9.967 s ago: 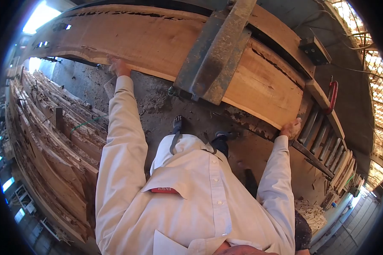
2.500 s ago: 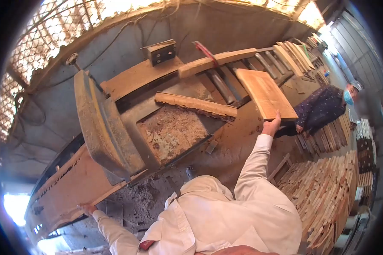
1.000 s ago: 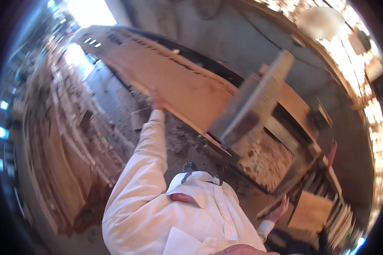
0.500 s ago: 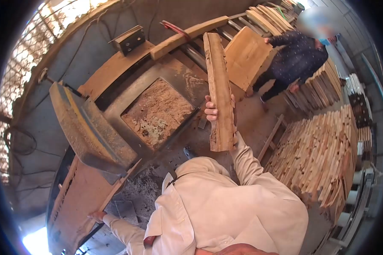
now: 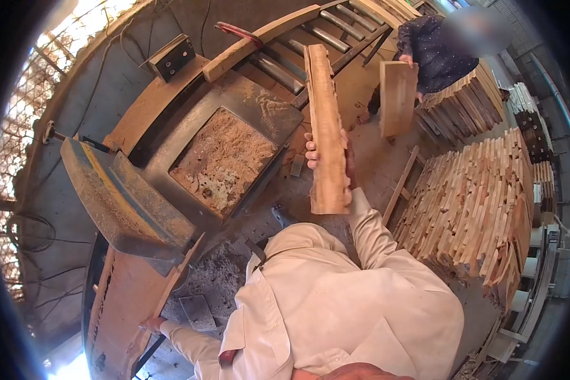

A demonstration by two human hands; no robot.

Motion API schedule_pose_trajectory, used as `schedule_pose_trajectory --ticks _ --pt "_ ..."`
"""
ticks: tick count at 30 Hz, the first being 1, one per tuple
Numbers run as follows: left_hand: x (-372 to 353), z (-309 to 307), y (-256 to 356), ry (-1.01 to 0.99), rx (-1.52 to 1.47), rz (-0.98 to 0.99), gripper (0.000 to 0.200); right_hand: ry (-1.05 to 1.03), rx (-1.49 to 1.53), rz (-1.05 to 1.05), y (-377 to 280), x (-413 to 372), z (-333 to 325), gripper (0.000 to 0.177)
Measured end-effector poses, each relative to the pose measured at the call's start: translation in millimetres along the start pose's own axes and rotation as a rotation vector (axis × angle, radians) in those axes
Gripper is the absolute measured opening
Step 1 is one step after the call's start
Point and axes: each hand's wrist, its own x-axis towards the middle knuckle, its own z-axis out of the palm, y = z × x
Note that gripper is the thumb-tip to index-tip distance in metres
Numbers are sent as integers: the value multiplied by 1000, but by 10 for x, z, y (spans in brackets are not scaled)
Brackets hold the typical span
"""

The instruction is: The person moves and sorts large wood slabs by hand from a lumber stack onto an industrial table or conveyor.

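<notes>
A long, rough-edged wooden slab [image 5: 326, 107] stands nearly upright in front of me. My right hand [image 5: 311, 152] is closed around its lower part, fingertips showing at the left edge and the rest behind the wood. Low on the left, my left hand [image 5: 152, 325] lies at the edge of a long brown board surface [image 5: 123, 297], fingers extended, with nothing visible in it. Beside that surface stands a dusty metal machine housing [image 5: 130, 202] with a yellow stripe. Sawdust [image 5: 228, 158] fills the square opening of the machine table [image 5: 266, 101].
A co-worker [image 5: 434, 47] at the upper right holds a board [image 5: 398, 98] beside a plank stack [image 5: 465, 104]. A large stack of wood strips [image 5: 468, 209] stands to my right. Metal rollers [image 5: 326, 37] run behind the machine, with a red clamp [image 5: 239, 31] nearby.
The slab in my right hand has turned slightly, showing more of its broad face. The co-worker's board has swung upright toward the plank stack. My view has shifted a little; my left hand stays at the board edge.
</notes>
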Motion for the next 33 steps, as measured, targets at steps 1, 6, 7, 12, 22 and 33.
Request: schedule_pose_trajectory --ticks 1,6,7,12,22,33 --pt "-9 6 -3 -17 -102 -40 55 213 -219 -84 21 19 -99 76" --pt "-16 -103 9 -20 -280 -102 57 766 -871 -380 2 48 -47 49" --pt "-28 -115 -5 -22 -299 -115 58 786 -886 -373 -31 25 -123 50" --pt "-50 -154 -26 -14 -326 -121 61 987 -1133 -560 -67 -66 -178 53" --pt "-127 -395 -14 29 -321 -78 71 1051 -967 -542 -281 -65 -619 53" --pt "-237 -413 -15 155 -297 -79 82 972 -875 -589 -257 -23 -538 49"
